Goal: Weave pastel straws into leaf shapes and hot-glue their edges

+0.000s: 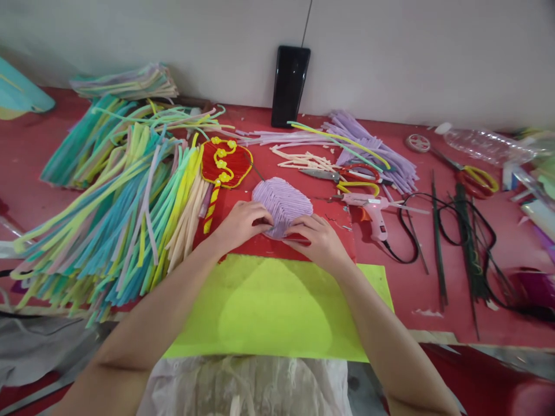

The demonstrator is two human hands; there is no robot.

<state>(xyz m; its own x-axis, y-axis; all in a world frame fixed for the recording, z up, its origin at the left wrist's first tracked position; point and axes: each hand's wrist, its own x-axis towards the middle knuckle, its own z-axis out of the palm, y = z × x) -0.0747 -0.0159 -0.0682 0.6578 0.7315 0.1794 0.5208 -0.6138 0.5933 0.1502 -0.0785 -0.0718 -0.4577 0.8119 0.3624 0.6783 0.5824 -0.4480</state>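
A rounded pad of lilac pipe cleaners (pixel 282 202) laid side by side rests on a red card (pixel 333 215). My left hand (pixel 241 224) presses on its near left edge with bent fingers. My right hand (pixel 315 239) pinches its near right edge, fingertips pressed onto the lilac strips. A lime-green sheet (pixel 269 306) lies under my wrists. Just left of the pad is a red fan-shaped piece (pixel 225 163) with yellow flowers and a striped handle.
Heaps of teal, green, yellow and cream pipe cleaners (pixel 117 214) fill the left. Behind lie lilac strands (pixel 373 147), scissors (pixel 347 173), a pink glue gun (pixel 375 214) with black cord, green wires (pixel 437 242), more scissors (pixel 474 173), a plastic bottle (pixel 485 144) and a phone (pixel 289 85) against the wall.
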